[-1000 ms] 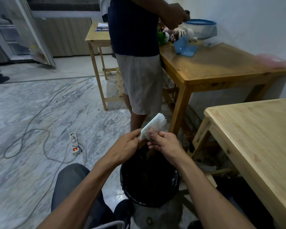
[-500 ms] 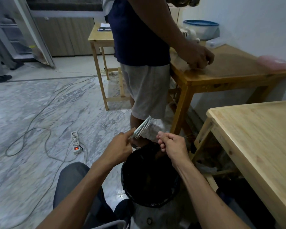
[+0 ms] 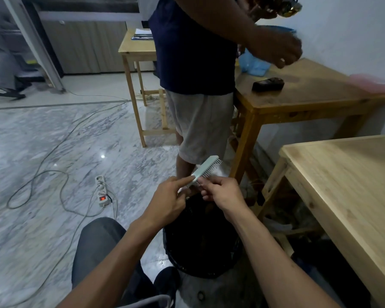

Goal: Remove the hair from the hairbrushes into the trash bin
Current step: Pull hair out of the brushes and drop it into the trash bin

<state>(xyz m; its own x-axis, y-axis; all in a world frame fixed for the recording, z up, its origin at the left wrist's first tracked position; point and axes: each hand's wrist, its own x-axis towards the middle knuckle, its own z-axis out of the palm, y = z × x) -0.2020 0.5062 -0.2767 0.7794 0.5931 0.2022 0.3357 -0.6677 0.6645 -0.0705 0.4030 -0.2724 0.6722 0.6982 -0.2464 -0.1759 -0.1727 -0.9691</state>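
A pale green hairbrush [image 3: 206, 168] with thin white bristles is held above a black trash bin [image 3: 200, 238] on the floor. My left hand [image 3: 167, 201] grips its handle end, index finger stretched along the back. My right hand [image 3: 222, 193] pinches at the bristles near the handle, fingertips touching them. Any hair between those fingers is too fine to make out. The bristles face right, toward my right hand. The bin is lined with a black bag and stands between my knees.
A person in a dark shirt and grey shorts [image 3: 200, 127] stands just beyond the bin. Wooden tables [image 3: 351, 196] [image 3: 309, 94] stand to the right. A power strip [image 3: 101, 192] and cables lie on the marble floor to the left.
My right hand came back from a gap to the bristles. The brush has turned from bristles-up to bristles facing right. The standing person's hand lifted off the table.
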